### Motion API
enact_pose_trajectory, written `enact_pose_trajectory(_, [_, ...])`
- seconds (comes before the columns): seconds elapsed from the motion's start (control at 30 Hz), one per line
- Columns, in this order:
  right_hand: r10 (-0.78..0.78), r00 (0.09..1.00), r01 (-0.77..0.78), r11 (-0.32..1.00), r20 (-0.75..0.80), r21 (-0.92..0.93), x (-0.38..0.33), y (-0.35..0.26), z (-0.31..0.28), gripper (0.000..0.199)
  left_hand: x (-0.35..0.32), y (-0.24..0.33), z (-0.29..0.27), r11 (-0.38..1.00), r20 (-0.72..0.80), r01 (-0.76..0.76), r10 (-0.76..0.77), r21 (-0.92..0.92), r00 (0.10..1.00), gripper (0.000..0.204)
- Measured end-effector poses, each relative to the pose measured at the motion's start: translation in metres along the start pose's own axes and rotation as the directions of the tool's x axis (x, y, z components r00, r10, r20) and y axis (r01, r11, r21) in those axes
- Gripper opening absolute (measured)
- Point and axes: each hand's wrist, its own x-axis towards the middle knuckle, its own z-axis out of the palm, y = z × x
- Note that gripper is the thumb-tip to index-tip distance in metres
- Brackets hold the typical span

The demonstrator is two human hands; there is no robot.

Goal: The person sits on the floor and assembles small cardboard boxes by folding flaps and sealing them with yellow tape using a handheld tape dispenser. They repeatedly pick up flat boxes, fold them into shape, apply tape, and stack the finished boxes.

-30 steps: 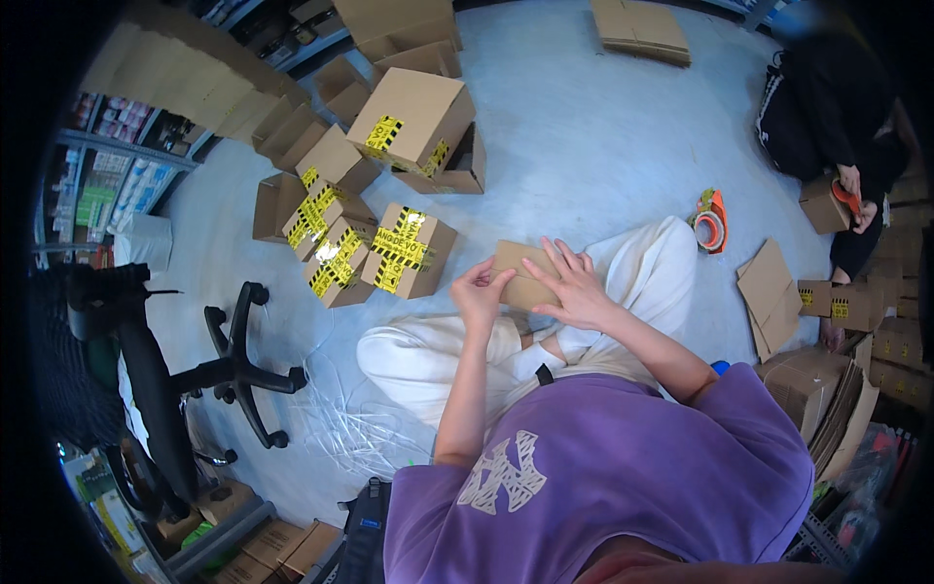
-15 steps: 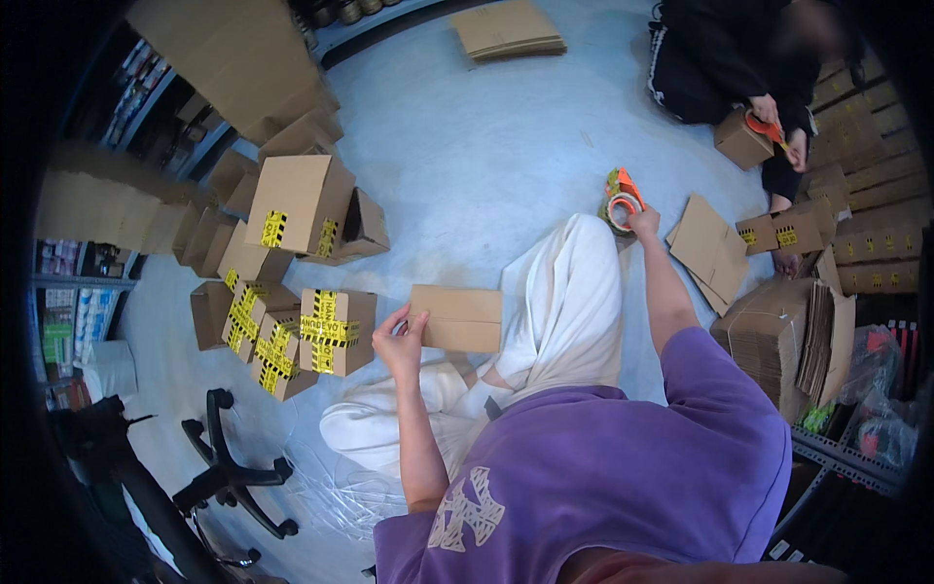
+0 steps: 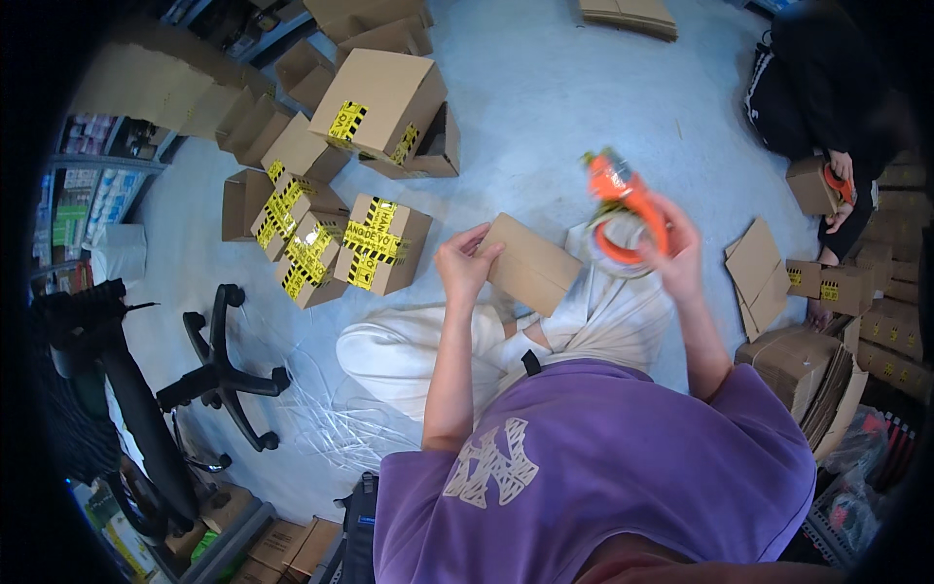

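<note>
My left hand (image 3: 467, 261) grips the left edge of a small brown cardboard box (image 3: 532, 263), its thumb lying over the near face. The box is tilted above my crossed legs and no tape shows on the side facing me. In my right hand (image 3: 678, 248) is an orange tape dispenser (image 3: 628, 200) with a roll of tape, raised to the right of the box and apart from it. The dispenser is a little blurred by motion. Left of my left hand stand small cartons (image 3: 384, 245) closed with yellow and black tape.
A larger carton (image 3: 379, 97) sits among open boxes at the far left. Flat cardboard sheets (image 3: 759, 277) lie to the right, beside a strapped cardboard bundle (image 3: 793, 365). At the far right a co-worker's hand (image 3: 839, 165) holds another tape dispenser. A wheeled chair base (image 3: 219, 375) stands at left.
My right hand has lifted the tape dispenser off the floor and brought it nearer the box. The box in my left hand has turned and tilted. The whole view has shifted.
</note>
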Motion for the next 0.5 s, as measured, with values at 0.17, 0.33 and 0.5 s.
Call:
enact_pose_trajectory(0.17, [-0.282, 0.944, 0.321, 0.908, 0.172, -0.270, -0.035, 0.003, 0.075, 0.056, 0.000, 0.000, 0.000, 0.999, -0.010, 0.007, -0.007, 0.045, 1.000, 0.040])
enact_pose_trajectory(0.33, [-0.347, 0.878, 0.469, 0.756, 0.329, -0.456, -0.054, 0.035, 0.084, 0.060, -0.012, 0.007, -0.010, 0.996, -0.184, -0.077, 0.083, 0.039, 0.979, 0.023])
enact_pose_trajectory(0.5, [-0.323, 0.866, 0.475, 0.768, 0.381, -0.429, -0.048, 0.029, 0.087, 0.057, -0.017, 0.020, -0.034, 0.870, 0.258, 0.288, -0.195, -0.399, 0.946, 0.026])
